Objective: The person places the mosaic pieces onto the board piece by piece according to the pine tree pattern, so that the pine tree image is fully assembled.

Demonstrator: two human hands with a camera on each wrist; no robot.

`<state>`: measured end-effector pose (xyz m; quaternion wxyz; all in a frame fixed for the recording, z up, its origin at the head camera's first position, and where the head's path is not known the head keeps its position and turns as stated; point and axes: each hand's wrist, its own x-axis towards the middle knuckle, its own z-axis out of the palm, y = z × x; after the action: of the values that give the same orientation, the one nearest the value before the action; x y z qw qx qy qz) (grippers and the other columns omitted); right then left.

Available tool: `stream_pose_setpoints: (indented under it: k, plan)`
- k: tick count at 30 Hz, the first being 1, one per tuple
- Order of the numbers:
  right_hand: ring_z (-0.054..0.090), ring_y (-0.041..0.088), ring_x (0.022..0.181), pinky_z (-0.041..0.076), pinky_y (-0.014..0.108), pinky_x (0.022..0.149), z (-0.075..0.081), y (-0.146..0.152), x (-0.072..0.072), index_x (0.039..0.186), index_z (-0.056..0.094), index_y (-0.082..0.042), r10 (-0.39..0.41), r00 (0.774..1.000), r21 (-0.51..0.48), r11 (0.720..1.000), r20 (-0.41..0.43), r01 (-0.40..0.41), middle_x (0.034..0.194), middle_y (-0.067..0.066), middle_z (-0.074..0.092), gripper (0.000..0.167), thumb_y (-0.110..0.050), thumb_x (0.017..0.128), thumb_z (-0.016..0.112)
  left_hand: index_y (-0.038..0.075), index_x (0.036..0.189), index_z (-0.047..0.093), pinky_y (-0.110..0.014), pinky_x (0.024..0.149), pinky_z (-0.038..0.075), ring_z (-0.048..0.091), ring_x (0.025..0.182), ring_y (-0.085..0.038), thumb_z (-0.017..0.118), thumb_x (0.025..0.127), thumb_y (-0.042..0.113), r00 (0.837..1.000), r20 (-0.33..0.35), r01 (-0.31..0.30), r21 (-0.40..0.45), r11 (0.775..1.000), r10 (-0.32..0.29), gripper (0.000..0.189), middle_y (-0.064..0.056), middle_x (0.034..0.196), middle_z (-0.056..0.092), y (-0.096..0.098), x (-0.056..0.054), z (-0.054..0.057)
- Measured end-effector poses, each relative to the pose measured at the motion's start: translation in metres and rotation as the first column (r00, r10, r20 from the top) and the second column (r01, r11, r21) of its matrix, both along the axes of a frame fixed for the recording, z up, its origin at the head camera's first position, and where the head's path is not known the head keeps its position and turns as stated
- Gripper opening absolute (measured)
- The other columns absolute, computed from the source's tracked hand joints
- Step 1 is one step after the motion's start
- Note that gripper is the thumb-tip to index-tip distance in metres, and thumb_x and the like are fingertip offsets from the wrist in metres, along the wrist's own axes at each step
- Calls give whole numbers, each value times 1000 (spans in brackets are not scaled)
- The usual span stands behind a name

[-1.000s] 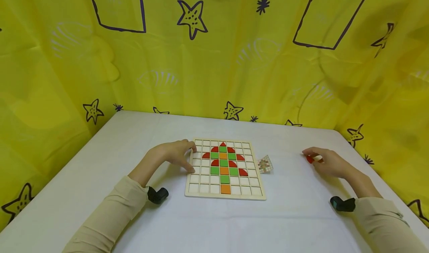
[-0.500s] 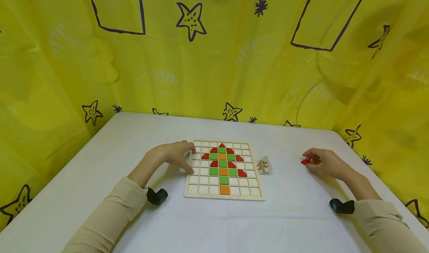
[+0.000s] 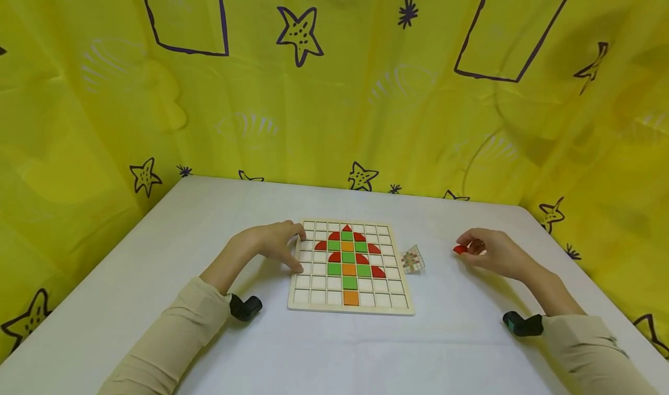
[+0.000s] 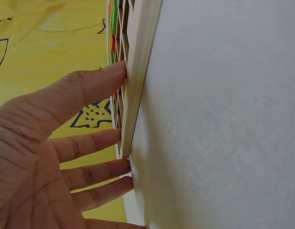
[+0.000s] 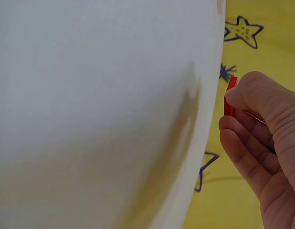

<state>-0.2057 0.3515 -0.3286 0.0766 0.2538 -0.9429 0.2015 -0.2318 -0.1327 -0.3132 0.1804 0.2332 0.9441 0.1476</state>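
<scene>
A wooden grid board (image 3: 351, 311) lies on the table with green, orange and red pieces set in a tree shape. At its left edge rests my left hand (image 3: 272, 244), thumb near the front and fingers farther back. In the left wrist view, its thumb (image 4: 90, 88) lies over the frame and the spread fingers (image 4: 90, 143) reach the same edge, nearly straight. My right hand (image 3: 493, 251) is over the table right of the board. Between thumb and fingers it pinches a thin red tile (image 3: 460, 249), seen edge-on as a red tile (image 5: 230, 95) in the right wrist view.
A small card (image 3: 413, 259) with a printed grid picture lies against the board's right edge. White cloth covers the table (image 3: 360, 354). A yellow curtain (image 3: 334, 93) with drawn stars hangs behind and at both sides.
My right hand has moved left towards the board with the red tile, which has shifted out to the fingertips. The left hand and the board stay put.
</scene>
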Motion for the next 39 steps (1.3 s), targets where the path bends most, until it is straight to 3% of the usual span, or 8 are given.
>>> stream_pose_setpoints:
  k: [13,21,31,39]
  plan:
    - [61,8,82,57,33,75,20,-45,6,105,71,-4,106,993,-30,994,-48,-107,95,-4,71,27,5,81,81,10,134,54,-50,109,43,52,120,-26,86,82,35,1000,2,6,5,1000,-6,66,-12,135,54,0,0,1]
    - [62,7,82,55,26,75,29,-77,11,102,71,-9,242,958,-51,966,-154,-253,97,-7,72,31,9,79,79,10,134,54,-49,108,44,52,118,-26,86,82,35,1000,3,16,6,1000,-16,66,-12,134,54,0,1,1]
    - [62,10,84,55,29,75,37,-114,18,103,70,-11,317,939,-65,943,-134,-327,97,-9,70,31,9,80,79,10,132,55,-48,106,44,53,116,-26,86,81,35,1000,-5,17,2,1000,-17,65,-12,132,54,0,-1,0]
    - [63,12,87,56,30,79,40,-139,19,104,70,-9,357,931,-61,930,-72,-362,97,-6,69,25,6,84,75,11,131,55,-48,105,45,52,116,-26,87,80,35,1000,-5,11,12,1000,-11,64,-12,132,55,-1,0,0]
